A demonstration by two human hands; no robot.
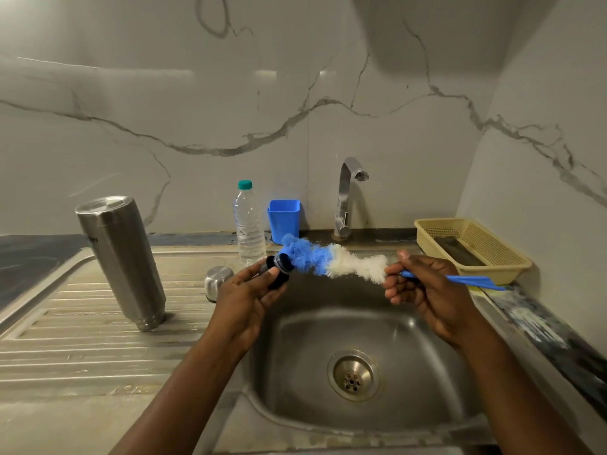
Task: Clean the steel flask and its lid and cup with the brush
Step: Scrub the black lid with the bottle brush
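Marble wall with grey veins backs a steel sink [427, 326] and its ribbed drainboard [82, 339]. From my feed, the only writing is a small dark mark on the flask [121, 257]. It is too small and skewed for me to read.

The flask stands mouth-down on the drainboard, and the cup [215, 279] sits upturned near it. My view of the lid [280, 270] is poor. It is a dark round piece pinched in the left hand [244, 297] over the basin, half covered by fingers and by the blue tip of the brush [328, 259], which touches it. The right hand [423, 287] is curled round the blue handle just behind the white bristles, hiding that stretch.

A bottle [249, 224], a blue holder [284, 218] and the tap [346, 195] stand at the back. The basket [499, 270] at right holds something dark that I cannot identify. Both forearms are cut off at the bottom edge.
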